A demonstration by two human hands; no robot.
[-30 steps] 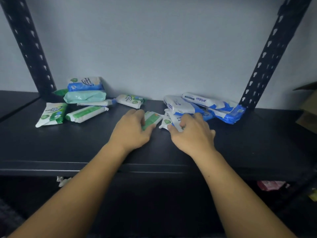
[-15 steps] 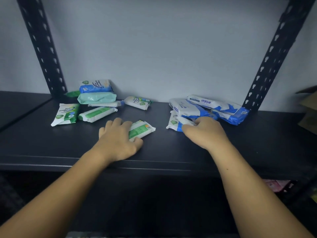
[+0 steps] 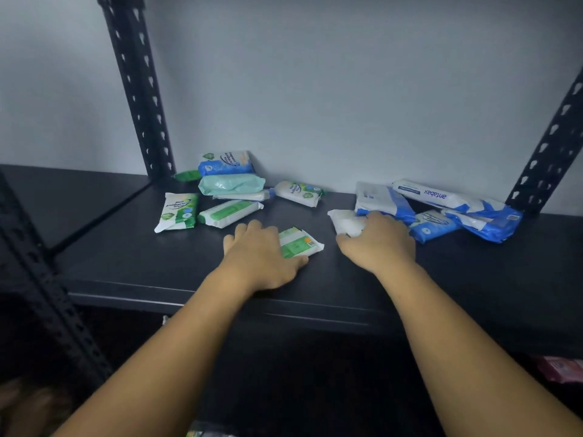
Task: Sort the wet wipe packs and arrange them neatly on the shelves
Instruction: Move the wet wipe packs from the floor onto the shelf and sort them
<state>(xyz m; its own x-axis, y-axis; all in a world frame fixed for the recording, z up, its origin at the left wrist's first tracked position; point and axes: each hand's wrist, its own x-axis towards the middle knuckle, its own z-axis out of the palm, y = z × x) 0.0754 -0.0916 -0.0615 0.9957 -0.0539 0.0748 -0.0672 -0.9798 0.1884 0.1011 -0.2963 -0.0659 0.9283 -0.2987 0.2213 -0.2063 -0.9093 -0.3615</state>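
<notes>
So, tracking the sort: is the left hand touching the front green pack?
Touching. Head view: the left hand lies over the front green pack, thumb at its near edge.

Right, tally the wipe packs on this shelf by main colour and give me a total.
Green-and-white packs: 4
Blue-and-white packs: 5
Mint pack: 1
Dark green pack, mostly hidden: 1
Mostly white packs: 2
Total: 13
</notes>
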